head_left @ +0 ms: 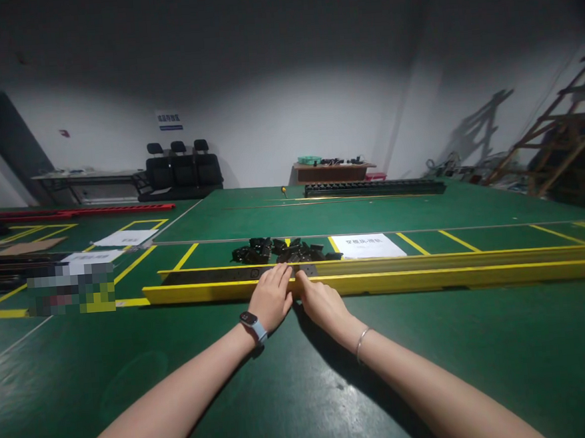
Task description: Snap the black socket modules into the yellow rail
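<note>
A long yellow channel rail [427, 279] lies crosswise on the green table, with a dark strip [211, 276] inside its left part. My left hand [272, 297] rests over the rail's near edge, fingers stretched out together and reaching onto the dark strip. Right beside it, my right hand [323, 303] is closed, its fingertips bent down into the channel; what they grip, if anything, is hidden. Just behind the rail sits a pile of small black parts [252, 252], with more glossy black parts [299, 250] to its right.
A printed white sheet [367, 246] lies behind the rail among yellow tape lines. To the left are more sheets [92, 261] and dark bars [15, 270]. Farther back are a long black rack-like piece [375, 188], a red bar [121, 209] and black seats [183, 170].
</note>
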{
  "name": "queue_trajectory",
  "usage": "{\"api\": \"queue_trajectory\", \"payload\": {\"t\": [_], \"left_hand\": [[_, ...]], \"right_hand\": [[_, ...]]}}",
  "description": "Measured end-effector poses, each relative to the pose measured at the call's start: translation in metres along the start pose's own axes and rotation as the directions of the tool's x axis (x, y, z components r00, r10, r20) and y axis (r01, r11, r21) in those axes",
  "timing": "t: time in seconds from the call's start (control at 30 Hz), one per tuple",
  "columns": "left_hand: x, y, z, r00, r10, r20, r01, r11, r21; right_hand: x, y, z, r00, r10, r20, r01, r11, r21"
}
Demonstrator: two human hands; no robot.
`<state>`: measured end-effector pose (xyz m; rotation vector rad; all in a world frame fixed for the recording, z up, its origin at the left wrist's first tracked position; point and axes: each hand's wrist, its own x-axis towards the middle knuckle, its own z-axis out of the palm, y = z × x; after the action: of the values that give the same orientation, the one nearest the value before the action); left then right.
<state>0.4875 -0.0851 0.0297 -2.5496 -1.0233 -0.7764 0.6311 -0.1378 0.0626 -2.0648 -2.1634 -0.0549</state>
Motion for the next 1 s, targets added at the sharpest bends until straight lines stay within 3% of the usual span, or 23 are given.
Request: {"api": "queue_trajectory", "payload": {"t": [0.73,1.0], "left_hand": [[-0.001,-0.001,-0.002,1.000,0.009,0.015,-0.009,0.999,0.032],[-0.002,-0.002,0.002,1.000,0.012,-0.014,-0.011,1.000,0.008]], "right_hand": [[-0.001,-0.004,-0.010,0.998,0.049,0.034,-0.050,0.998,0.026],[0.006,0.006,-0.007,0.994,0.109,0.019,-0.111,0.991,0.077]]}}
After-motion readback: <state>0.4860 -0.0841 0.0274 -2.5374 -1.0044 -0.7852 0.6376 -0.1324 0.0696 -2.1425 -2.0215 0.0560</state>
